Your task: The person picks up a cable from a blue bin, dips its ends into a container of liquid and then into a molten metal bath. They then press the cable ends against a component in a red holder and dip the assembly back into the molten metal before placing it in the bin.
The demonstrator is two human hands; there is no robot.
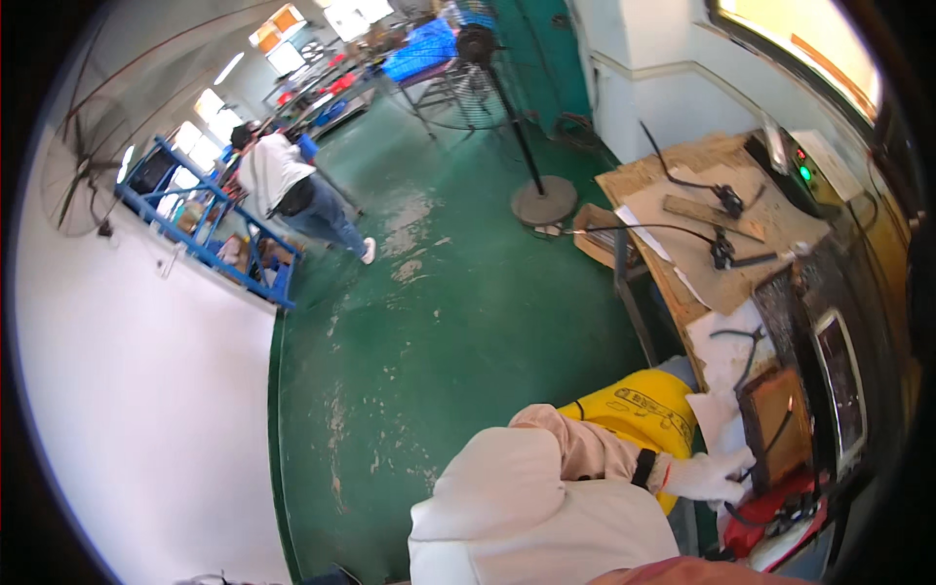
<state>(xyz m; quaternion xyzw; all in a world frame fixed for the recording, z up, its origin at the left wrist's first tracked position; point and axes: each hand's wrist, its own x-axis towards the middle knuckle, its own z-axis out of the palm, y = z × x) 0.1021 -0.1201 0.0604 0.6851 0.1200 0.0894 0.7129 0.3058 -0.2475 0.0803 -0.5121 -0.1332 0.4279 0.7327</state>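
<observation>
My left hand (710,478), in a whitish knit glove with a black band (643,469) at the wrist, reaches to the bench at the lower right. Its fingers are curled together around the lower end of a thin black rod (777,432) with a pale tip. The rod slants over a brown board in a dark frame (775,424). Beside the hand lie a red cloth-like item (751,525) and small dark metal parts. Green-handled pliers (749,341) rest on white paper beyond the board. No part of my right hand shows.
On the bench (694,180) lie black cabled tools (723,251), a wooden strip (712,216) and a control box with lights (814,166). Yellow cloth (639,405) covers my lap. A pedestal fan (544,198) stands on the green floor; a person (292,180) is by a blue rack (219,234).
</observation>
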